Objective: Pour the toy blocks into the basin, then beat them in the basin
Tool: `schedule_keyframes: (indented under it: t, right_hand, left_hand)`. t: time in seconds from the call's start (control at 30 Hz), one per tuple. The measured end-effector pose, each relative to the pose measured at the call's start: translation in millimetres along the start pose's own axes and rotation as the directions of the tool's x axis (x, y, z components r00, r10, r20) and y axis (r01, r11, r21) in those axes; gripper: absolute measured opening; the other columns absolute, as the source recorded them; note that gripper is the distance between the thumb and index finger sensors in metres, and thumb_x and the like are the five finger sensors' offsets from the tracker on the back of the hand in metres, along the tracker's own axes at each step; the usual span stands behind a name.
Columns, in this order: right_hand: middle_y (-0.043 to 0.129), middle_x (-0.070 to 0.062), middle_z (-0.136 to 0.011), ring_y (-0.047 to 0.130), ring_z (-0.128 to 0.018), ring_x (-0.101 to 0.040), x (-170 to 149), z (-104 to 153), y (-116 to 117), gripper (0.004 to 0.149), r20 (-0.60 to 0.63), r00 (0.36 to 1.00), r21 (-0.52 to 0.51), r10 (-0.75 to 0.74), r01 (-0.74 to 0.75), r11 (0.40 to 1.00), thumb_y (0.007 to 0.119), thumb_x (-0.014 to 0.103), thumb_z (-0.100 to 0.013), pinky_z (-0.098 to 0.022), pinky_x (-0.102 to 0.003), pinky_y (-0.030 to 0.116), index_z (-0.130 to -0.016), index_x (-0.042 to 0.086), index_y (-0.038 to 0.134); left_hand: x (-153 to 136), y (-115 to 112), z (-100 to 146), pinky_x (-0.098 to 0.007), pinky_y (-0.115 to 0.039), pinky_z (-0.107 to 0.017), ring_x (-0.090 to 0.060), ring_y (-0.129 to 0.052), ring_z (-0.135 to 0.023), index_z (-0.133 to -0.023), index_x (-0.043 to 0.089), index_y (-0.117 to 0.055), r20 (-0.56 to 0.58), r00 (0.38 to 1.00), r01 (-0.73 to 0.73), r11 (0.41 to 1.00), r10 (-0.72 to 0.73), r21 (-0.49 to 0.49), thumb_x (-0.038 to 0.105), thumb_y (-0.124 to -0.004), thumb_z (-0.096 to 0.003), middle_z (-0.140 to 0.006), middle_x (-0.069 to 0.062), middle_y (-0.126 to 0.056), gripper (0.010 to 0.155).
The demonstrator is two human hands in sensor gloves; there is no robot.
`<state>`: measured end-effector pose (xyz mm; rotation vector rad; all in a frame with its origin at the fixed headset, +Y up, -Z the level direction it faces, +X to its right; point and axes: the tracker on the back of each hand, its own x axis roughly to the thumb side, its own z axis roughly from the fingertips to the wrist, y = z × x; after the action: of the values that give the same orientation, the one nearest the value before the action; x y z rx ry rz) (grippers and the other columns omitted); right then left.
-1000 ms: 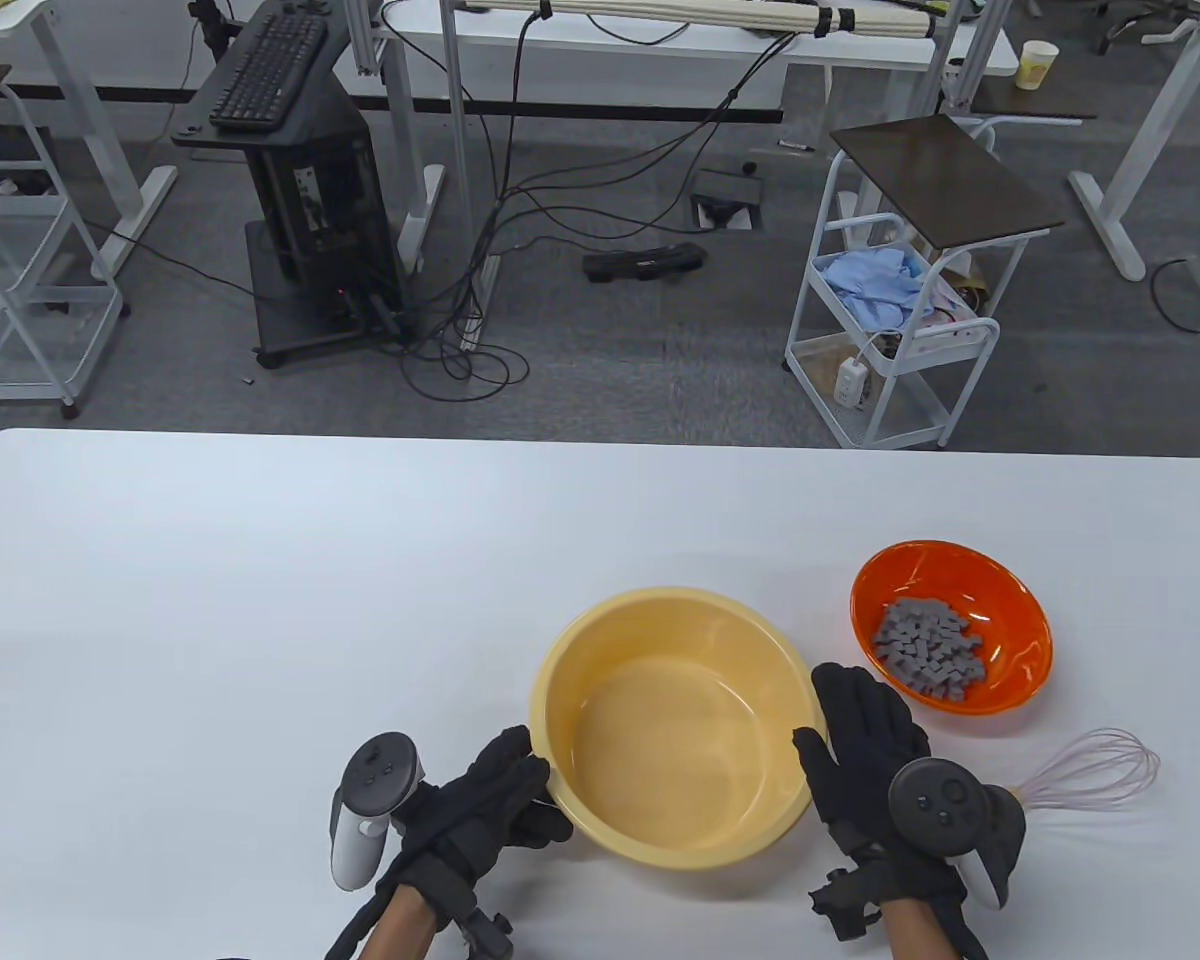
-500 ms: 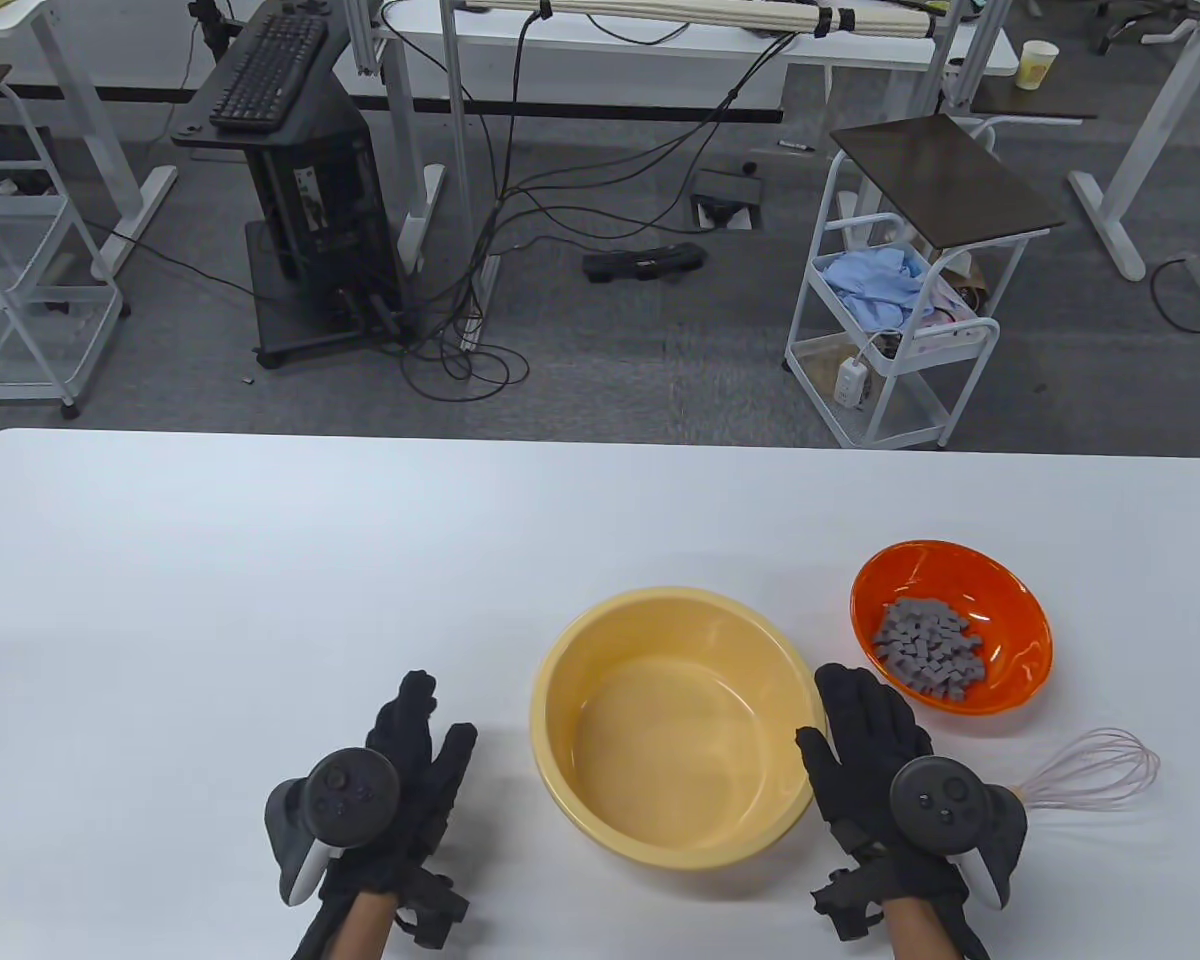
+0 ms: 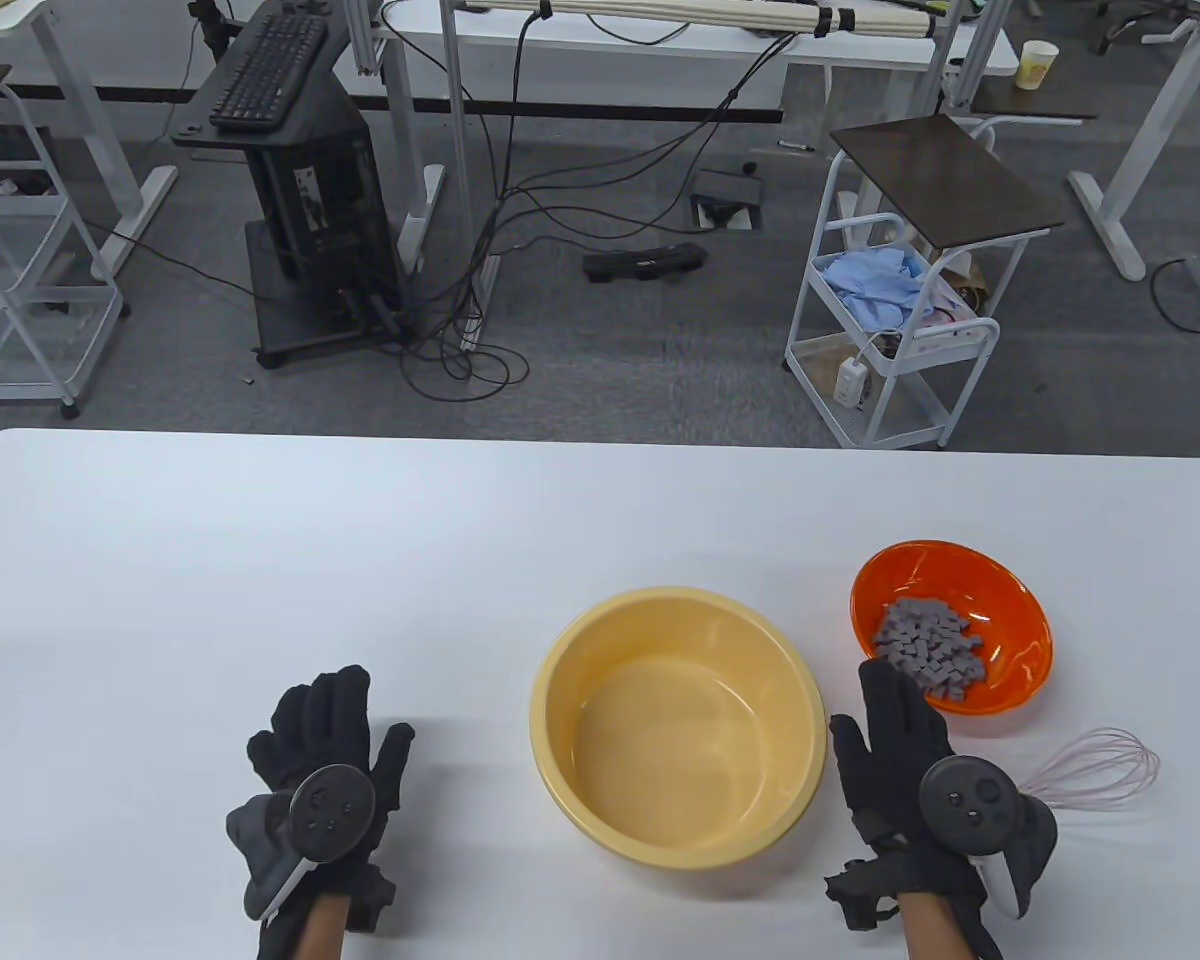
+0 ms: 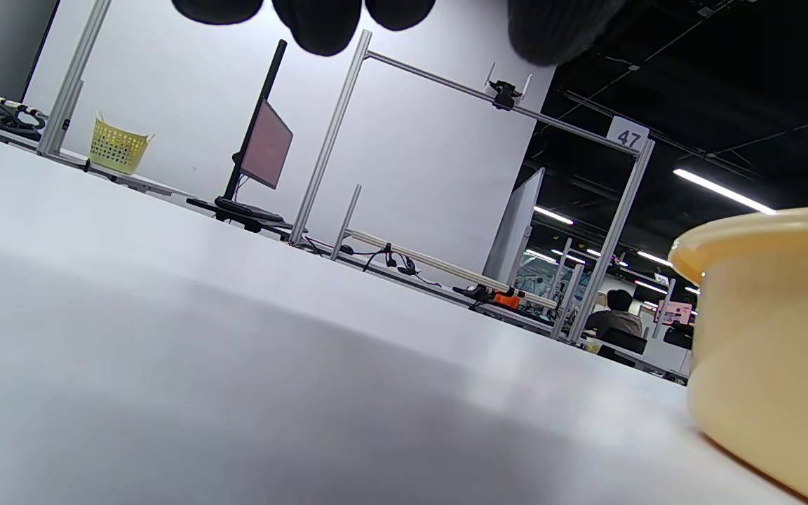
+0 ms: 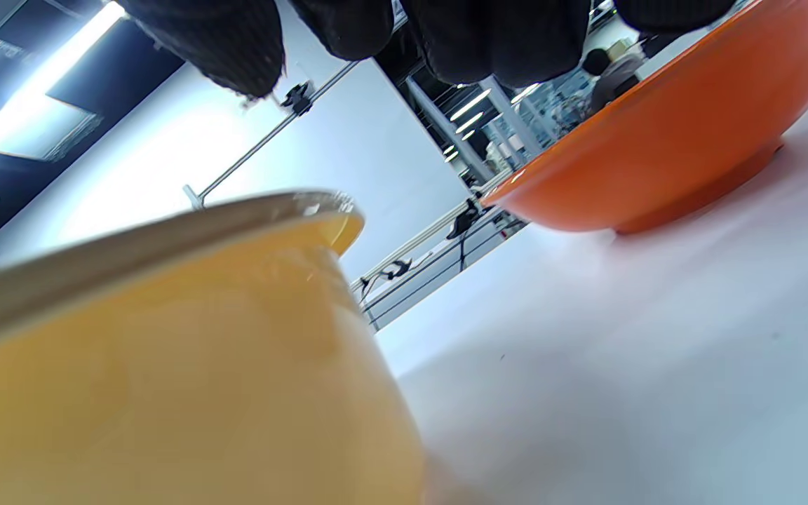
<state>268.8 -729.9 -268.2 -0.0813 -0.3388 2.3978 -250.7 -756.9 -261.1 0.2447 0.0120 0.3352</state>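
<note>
The yellow basin stands empty at the table's front middle; its wall also fills the right edge of the left wrist view and the lower left of the right wrist view. An orange bowl holding several grey toy blocks sits to its right. My left hand lies flat and open on the table, well left of the basin. My right hand is open between basin and bowl, fingertips near the bowl's near rim, holding nothing.
A wire whisk lies on the table to the right of my right hand, below the orange bowl. The white table stretches wide to the left and back. Carts, desks and cables stand on the floor beyond its far edge.
My left hand let go of the basin's left rim and slid away left, flattening on the table. My right hand shifted slightly right and forward toward the orange bowl.
</note>
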Motion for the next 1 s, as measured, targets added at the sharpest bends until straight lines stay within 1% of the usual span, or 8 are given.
schedule_keyframes:
  t: [0.23,0.33,0.4,0.5,0.67,0.77,0.87,1.0]
  right_hand:
    - [0.054,-0.034,-0.11,0.07,-0.085,-0.055,-8.0,2.3,-32.3,0.063,-0.152,0.988,-0.175,-0.026,-0.001,0.985,0.068,0.039,-0.068,-0.063,-0.066,0.061,-0.114,0.008,0.04]
    - [0.062,-0.036,-0.102,0.079,-0.073,-0.051,-15.9,2.2,-42.0,0.063,-0.24,0.969,-0.205,-0.057,0.007,0.979,0.068,0.038,-0.068,-0.058,-0.06,0.068,-0.114,0.005,0.039]
    - [0.077,-0.032,-0.089,0.089,-0.057,-0.043,-21.3,0.1,-46.9,0.064,-0.304,0.95,-0.199,-0.071,0.01,0.98,0.068,0.038,-0.069,-0.047,-0.053,0.077,-0.113,0.002,0.038]
    - [0.084,-0.03,-0.08,0.092,-0.046,-0.039,-30.9,-6.7,-51.3,0.069,-0.415,0.907,-0.163,-0.076,0.009,0.987,0.068,0.038,-0.07,-0.039,-0.048,0.08,-0.112,-0.002,0.032]
    - [0.083,-0.031,-0.079,0.093,-0.042,-0.036,-43.3,-24.3,-53.3,0.076,-0.549,0.833,-0.109,-0.065,0.006,0.994,0.068,0.04,-0.071,-0.034,-0.044,0.081,-0.111,-0.005,0.022]
    - [0.084,-0.033,-0.077,0.095,-0.036,-0.032,-50.3,-38.2,-50.8,0.08,-0.634,0.773,-0.02,-0.015,0.003,1.0,0.068,0.041,-0.071,-0.028,-0.039,0.084,-0.109,-0.007,0.017]
    - [0.085,-0.034,-0.074,0.096,-0.028,-0.027,-58.8,-49.0,-45.2,0.082,-0.689,0.723,-0.025,-0.06,0.058,0.998,0.069,0.04,-0.071,-0.021,-0.034,0.085,-0.107,-0.009,0.014]
    - [0.084,-0.036,-0.073,0.097,-0.023,-0.024,-69.1,-59.3,-34.9,0.082,-0.734,0.669,-0.053,-0.12,0.121,0.991,0.071,0.037,-0.071,-0.017,-0.032,0.085,-0.107,-0.01,0.014]
  left_hand:
    - [-1.0,0.8,-0.5,-0.089,-0.034,-0.065,-0.063,-0.044,-0.11,-0.119,0.003,-0.035,-0.001,1.0,-0.027,1.0,0.027,0.009,0.044,-0.057,-0.0687,-0.121,-0.033,-0.041,0.069]
    - [2.6,-0.7,-0.2,-0.089,-0.034,-0.064,-0.063,-0.045,-0.11,-0.119,0.003,-0.035,0.016,0.999,-0.039,0.999,0.039,0.008,0.044,-0.058,-0.0687,-0.121,-0.033,-0.042,0.068]
    - [4.9,-0.9,-0.9,-0.089,-0.034,-0.064,-0.062,-0.045,-0.11,-0.119,0.003,-0.035,0.019,0.999,-0.033,0.999,0.032,0.01,0.044,-0.057,-0.0687,-0.121,-0.032,-0.042,0.068]
    - [8.7,-1.6,-1.9,-0.088,-0.036,-0.065,-0.062,-0.047,-0.11,-0.119,0.003,-0.036,0.026,0.999,-0.047,0.999,0.047,0.007,0.044,-0.058,-0.0687,-0.121,-0.033,-0.042,0.068]
    - [13.7,-1.0,-3.0,-0.088,-0.036,-0.065,-0.062,-0.047,-0.11,-0.119,0.003,-0.036,0.048,0.998,-0.043,0.999,0.043,0.005,0.044,-0.058,-0.0688,-0.121,-0.033,-0.042,0.068]
    - [13.9,-1.4,-3.4,-0.088,-0.036,-0.065,-0.062,-0.048,-0.11,-0.119,0.003,-0.036,0.05,0.997,-0.057,0.998,0.057,0.002,0.044,-0.058,-0.0688,-0.121,-0.033,-0.043,0.068]
    - [14.1,-1.9,-3.9,-0.088,-0.036,-0.065,-0.062,-0.048,-0.11,-0.119,0.003,-0.036,0.056,0.997,-0.061,0.998,0.062,-0.011,0.044,-0.058,-0.0688,-0.121,-0.033,-0.042,0.069]
    - [15.3,-2.5,-4.1,-0.088,-0.037,-0.065,-0.062,-0.048,-0.11,-0.119,0.003,-0.036,0.065,0.996,-0.053,0.998,0.054,-0.02,0.044,-0.058,-0.0689,-0.121,-0.033,-0.042,0.069]
